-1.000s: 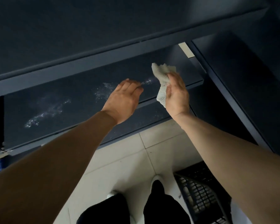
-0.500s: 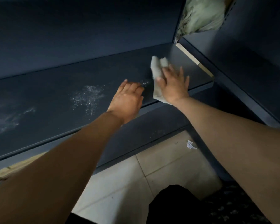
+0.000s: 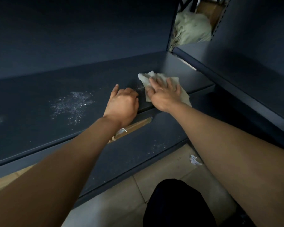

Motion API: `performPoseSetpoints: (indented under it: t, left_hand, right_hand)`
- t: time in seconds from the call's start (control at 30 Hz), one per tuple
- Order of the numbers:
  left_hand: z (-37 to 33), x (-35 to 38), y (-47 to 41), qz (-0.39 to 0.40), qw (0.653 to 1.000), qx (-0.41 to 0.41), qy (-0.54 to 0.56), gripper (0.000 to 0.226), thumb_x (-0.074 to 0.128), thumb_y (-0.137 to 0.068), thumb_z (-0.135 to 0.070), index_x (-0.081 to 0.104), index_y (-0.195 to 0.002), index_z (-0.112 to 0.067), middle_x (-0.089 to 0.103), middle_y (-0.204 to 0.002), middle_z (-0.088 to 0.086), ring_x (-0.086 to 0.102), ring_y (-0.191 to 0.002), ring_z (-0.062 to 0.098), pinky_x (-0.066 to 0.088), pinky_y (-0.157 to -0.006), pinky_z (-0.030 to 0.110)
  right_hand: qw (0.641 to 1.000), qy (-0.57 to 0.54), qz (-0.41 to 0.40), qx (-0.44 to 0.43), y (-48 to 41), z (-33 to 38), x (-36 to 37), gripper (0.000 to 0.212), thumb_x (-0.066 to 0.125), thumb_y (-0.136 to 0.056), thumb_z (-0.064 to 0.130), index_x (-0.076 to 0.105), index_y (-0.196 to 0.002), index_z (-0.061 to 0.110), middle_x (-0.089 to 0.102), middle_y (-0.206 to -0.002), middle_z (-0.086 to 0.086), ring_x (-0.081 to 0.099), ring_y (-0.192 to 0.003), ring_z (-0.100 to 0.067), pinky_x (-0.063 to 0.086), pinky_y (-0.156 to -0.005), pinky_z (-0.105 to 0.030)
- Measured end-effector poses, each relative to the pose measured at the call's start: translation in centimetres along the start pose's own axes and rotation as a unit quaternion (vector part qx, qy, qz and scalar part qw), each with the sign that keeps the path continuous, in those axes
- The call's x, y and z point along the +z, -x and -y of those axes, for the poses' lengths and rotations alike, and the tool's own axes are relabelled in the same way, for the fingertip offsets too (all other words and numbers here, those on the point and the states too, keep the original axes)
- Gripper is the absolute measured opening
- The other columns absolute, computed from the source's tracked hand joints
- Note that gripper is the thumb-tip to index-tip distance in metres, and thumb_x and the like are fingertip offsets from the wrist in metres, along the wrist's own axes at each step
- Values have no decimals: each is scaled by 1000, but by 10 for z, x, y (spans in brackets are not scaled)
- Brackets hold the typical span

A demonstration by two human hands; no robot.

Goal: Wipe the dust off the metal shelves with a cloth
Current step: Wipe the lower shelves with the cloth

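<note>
Soft cloth (image 3: 147, 78) pressed flat on the dusty metal shelf (image 3: 31, 90)

A white dust patch (image 3: 72, 104) speckles the shelf; the left grip (image 3: 122, 106) rests at the front edge, fingers curled, holding nothing visible. Just beside it the right grip (image 3: 165, 95) presses the cloth with straight, spread fingers. The cloth looks light and limp, likely to bunch: best held down mid-sheet. The hand hides its middle; dust beneath cannot be seen.
</note>
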State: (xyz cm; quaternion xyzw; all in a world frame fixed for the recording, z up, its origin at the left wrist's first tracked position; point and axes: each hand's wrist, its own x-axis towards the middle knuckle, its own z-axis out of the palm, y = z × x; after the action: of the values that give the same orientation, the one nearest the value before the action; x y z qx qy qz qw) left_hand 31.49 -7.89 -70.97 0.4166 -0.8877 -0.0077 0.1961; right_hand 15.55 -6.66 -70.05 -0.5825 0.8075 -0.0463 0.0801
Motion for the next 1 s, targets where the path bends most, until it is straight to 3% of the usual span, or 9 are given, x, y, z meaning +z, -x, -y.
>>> performPoseSetpoints:
  t: [0.33,0.63,0.83,1.0]
  left_hand:
    - [-35,8,-34,1,1000,9,11,30,40,-89,-10,57,-114,-8,58,-113,11,50,-111,27,5,-115,36]
    - [-58,29,-62,18,999,17,29,28,37,-91,-11,57,-111,-5,57,-114,12,49,-111,27,4,-115,34]
    - [-59,35,-62,-9,999,24,19,27,38,-91,-9,58,-108,-5,59,-107,12,52,-104,28,8,-114,33]
    - [-58,36,-63,-23,999,12,22,27,39,-91,-10,59,-108,-5,60,-107,12,52,-104,28,7,-114,33]
  right_hand:
    - [998,0,39,39,-21,-26,-13,57,15,-100,49,-3,-152,35,-11,-161,6,-16,-146,-25,-13,-114,-54]
    - [997,-1,17,70,-52,-89,-25,57,19,-99,50,-2,-151,40,-7,-162,7,-13,-147,-25,-8,-114,-55]
    - [996,17,5,83,-82,-112,-37,56,21,-96,50,10,-150,40,3,-161,6,4,-146,-27,6,-114,-51]
    - [999,14,23,47,-103,-89,-35,54,20,-97,51,11,-150,42,1,-162,4,-5,-148,-28,-1,-116,-53]
